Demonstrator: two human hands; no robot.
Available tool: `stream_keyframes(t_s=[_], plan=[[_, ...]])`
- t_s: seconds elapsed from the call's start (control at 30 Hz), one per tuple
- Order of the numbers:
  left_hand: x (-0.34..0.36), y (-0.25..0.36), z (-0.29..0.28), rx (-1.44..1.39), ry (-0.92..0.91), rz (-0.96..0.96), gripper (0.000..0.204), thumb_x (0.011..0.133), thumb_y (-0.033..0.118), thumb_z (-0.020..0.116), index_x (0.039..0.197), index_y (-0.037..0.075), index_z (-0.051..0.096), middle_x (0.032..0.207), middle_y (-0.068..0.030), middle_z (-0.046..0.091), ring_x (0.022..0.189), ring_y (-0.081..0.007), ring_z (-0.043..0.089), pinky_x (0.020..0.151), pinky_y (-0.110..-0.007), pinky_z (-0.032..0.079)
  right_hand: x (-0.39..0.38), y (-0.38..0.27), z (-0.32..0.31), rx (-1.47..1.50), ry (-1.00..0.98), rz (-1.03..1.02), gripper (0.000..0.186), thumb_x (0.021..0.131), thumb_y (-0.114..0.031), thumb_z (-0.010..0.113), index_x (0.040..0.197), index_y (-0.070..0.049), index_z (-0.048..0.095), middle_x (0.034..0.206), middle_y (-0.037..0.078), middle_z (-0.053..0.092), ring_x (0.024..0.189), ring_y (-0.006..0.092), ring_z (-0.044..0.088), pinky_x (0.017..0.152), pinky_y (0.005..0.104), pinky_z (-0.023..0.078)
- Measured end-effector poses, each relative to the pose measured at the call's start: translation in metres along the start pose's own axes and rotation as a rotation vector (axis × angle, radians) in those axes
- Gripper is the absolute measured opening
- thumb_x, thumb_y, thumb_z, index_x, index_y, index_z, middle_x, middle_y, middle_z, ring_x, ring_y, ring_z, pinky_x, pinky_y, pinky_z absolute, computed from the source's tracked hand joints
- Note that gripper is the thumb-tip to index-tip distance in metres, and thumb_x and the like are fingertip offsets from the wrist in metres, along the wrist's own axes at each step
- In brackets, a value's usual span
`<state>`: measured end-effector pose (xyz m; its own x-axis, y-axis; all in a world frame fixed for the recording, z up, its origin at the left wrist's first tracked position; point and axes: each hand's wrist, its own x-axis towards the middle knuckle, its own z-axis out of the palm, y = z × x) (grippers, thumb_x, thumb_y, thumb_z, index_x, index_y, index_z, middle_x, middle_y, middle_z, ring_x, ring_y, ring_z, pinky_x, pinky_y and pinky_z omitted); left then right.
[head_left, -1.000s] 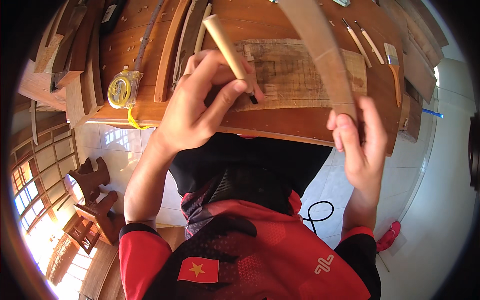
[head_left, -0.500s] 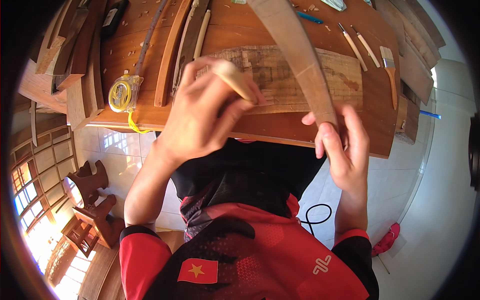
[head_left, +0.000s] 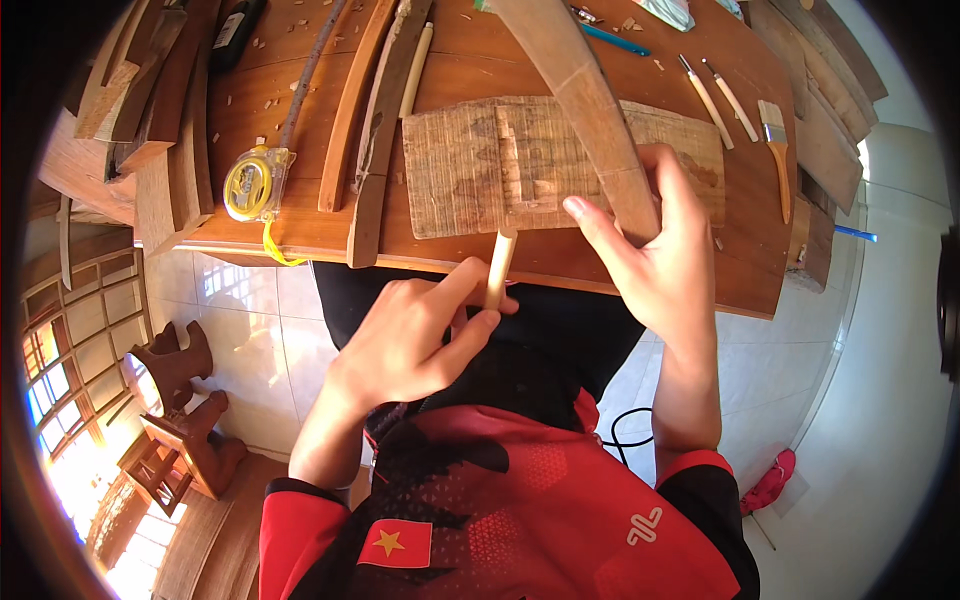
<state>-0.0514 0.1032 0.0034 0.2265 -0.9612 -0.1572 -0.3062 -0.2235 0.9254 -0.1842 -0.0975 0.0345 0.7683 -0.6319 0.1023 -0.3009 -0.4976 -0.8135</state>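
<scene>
My left hand (head_left: 415, 335) pinches a pale round wooden tool handle (head_left: 501, 265) between thumb and fingers, just off the table's front edge. Its upper end comes up to the near edge of a rough wooden board (head_left: 450, 165); whatever is at the lower end is hidden by my hand. A narrow recess with paler wood (head_left: 520, 170) is cut into the board's face. In my right hand (head_left: 665, 260) is the near end of a long, flat, slightly curved wooden bar (head_left: 590, 110). My fingers wrap its right side and the thumb stretches out to the left. The bar slants over the board.
On the brown table (head_left: 470, 60) lie a yellow tape measure (head_left: 255, 185), wooden strips (head_left: 350, 110), two pale-handled carving tools (head_left: 708, 105), a brush (head_left: 775, 150) and a teal pen-like stick (head_left: 615, 40). Wood pieces are stacked at left (head_left: 165, 130) and right (head_left: 830, 110). Shavings are scattered about.
My left hand has come down and nearer, turning the handle upright and uncovering the board's left part. My right hand has moved up around the bar, its thumb now off the wood.
</scene>
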Motion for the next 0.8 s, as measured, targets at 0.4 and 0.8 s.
stream_keyframes(t_s=[0.4,0.8], plan=[[-0.005,0.002,-0.033,-0.187,0.375,0.074,0.015,0.095,0.009,0.060,0.103,-0.004,0.060,0.108,-0.0180,0.069,0.094,-0.0195,0.066,0.087,-0.033,0.052,-0.002,0.014,-0.017,0.136,0.026,0.218,0.022,0.093,-0.012,0.074,0.102,0.000,0.058,0.075,0.006,0.062,0.065,0.0114,0.056,0.059,0.0292,0.046],[0.102,0.025,-0.059,0.117,0.150,0.326,0.020,0.097,-0.001,0.058,0.114,-0.005,0.068,0.113,-0.0156,0.075,0.105,-0.0264,0.072,0.094,-0.036,0.053,0.019,0.032,-0.031,0.392,0.060,0.275,0.028,0.101,-0.017,0.065,0.121,0.002,0.064,0.072,0.000,0.058,0.047,0.0039,0.049,0.042,0.0230,0.040]])
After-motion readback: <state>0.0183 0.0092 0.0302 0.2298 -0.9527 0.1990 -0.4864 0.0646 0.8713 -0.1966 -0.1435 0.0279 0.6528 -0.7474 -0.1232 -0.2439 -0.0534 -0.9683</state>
